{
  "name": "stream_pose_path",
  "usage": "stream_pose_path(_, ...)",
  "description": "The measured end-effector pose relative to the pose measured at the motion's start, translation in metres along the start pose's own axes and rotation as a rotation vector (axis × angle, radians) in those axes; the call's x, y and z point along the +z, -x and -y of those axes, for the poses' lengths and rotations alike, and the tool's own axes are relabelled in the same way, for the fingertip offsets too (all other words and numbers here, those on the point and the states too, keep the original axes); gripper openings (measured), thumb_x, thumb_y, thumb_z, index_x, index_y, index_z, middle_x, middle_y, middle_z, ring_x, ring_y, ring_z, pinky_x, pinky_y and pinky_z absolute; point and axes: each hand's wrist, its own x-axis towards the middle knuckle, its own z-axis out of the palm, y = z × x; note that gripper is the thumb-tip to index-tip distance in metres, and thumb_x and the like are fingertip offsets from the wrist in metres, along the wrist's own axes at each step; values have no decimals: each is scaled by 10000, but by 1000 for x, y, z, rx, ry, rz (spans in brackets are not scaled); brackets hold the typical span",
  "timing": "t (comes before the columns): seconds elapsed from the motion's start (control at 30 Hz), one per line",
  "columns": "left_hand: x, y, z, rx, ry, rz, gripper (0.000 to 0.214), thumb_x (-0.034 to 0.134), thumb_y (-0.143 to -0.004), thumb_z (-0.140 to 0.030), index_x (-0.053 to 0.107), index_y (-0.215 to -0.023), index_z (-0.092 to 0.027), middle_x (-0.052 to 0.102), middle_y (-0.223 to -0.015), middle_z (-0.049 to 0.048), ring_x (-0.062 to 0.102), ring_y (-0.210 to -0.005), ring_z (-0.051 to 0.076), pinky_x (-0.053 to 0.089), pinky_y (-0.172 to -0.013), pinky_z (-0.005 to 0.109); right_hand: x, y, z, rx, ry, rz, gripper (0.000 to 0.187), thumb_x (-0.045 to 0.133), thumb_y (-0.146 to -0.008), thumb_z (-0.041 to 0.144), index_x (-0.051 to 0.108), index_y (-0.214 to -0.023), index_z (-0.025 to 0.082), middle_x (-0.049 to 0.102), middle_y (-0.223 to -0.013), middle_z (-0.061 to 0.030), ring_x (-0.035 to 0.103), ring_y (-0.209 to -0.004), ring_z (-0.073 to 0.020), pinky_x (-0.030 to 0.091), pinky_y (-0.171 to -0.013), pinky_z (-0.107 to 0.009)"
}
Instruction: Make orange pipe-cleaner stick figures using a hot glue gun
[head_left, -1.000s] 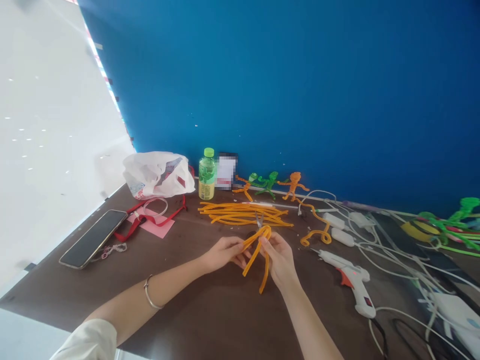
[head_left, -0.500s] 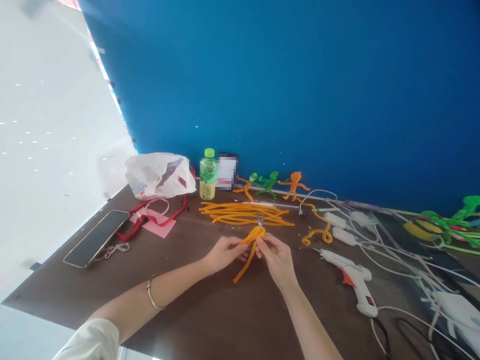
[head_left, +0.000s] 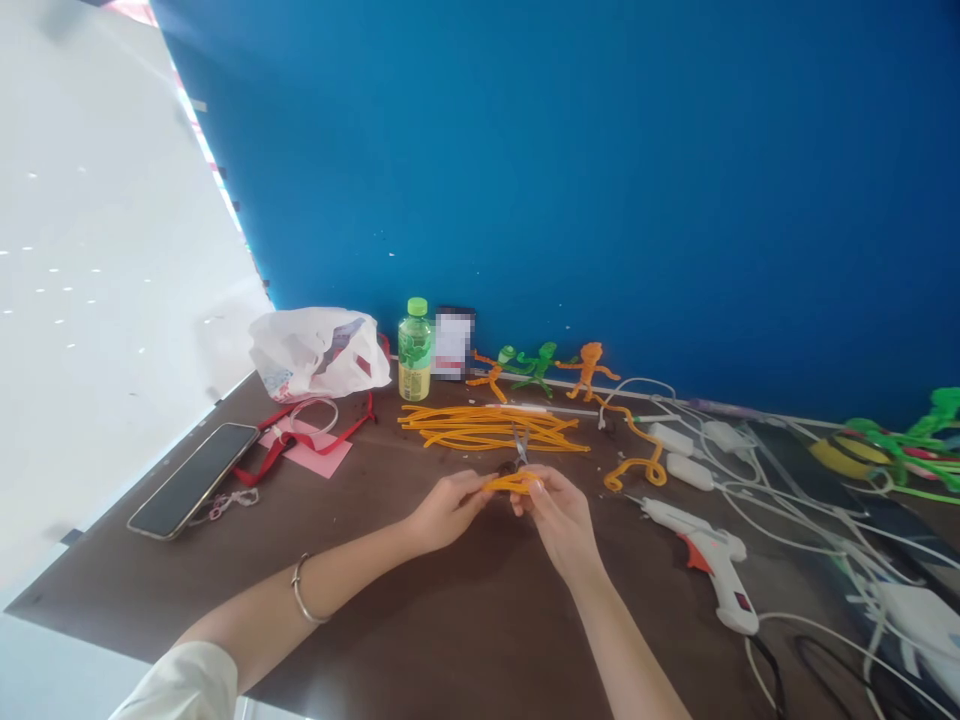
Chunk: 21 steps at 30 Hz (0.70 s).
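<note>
While a deep blue wall fills the upper view, a dark brown counter slopes across the lower part, carrying a white plastic bag, a green-capped bottle, a phone, a white glue gun and a loose pile of orange pipe cleaners. Over the bare middle of the counter, the left hand and right hand sit close together, both narrowly closed and pinching a bent orange pipe cleaner that lies crosswise between their fingertips. Small scissors lie just beyond, blades pointing into the pile. If the grip slackened, the springy wire could uncurl or flick free. A careless forward move could catch a knuckle on those blades, and drifting rightward would bring the right hand nearer the glue gun.
</note>
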Motion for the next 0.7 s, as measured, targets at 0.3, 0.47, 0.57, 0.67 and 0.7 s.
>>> stream_pose_path(0.3, -3, -1, 19, 213, -690, 86, 339, 245, -919, -323, 540, -876, -163, 551, -786, 50, 512, -675, 157, 367, -596, 265, 0, 3, 10, 169, -172, 106, 240, 703, -680, 379, 596, -616, 174, 520, -690, 8, 448, -509, -77, 332, -474, -237)
stream_pose_path(0.47, -1, -3, 23, 319, -863, 75, 288, 266, -913, -223, 467, -1102, -139, 550, -847, 77, 531, -758, 191, 382, -704, 322, 5, 5, 7, 226, -75, 84, 255, 686, -704, 386, 561, -633, 175, 439, -497, 51, 387, -447, -72, 287, -446, -225)
stream_pose_path(0.57, 0, -2, 22, 325, -896, 22, 381, 296, -910, -295, 341, -1243, -115, 558, -888, 100, 546, -797, 224, 398, -712, 357, 9, 5, 3, 245, -63, 77, 262, 678, -711, 391, 549, -632, 176, 453, -471, 53, 400, -437, -74, 294, -443, -221)
stream_pose_path(0.67, 3, 0, 23, 342, -873, 33, 273, 247, -911, -193, 428, -1099, -112, 555, -854, 108, 553, -810, 226, 416, -718, 359, 12, 5, -2, 252, -81, 37, 265, 703, -683, 384, 552, -628, 173, 469, -498, 48, 410, -450, -74, 303, -434, -218)
stream_pose_path(0.7, 3, 0, 23, 334, -854, 41, 265, 224, -906, -153, 441, -1052, -116, 551, -837, 106, 557, -798, 220, 424, -699, 347, 13, 4, -4, 254, -99, 16, 268, 709, -676, 382, 552, -624, 171, 471, -515, 44, 406, -453, -72, 302, -428, -217)
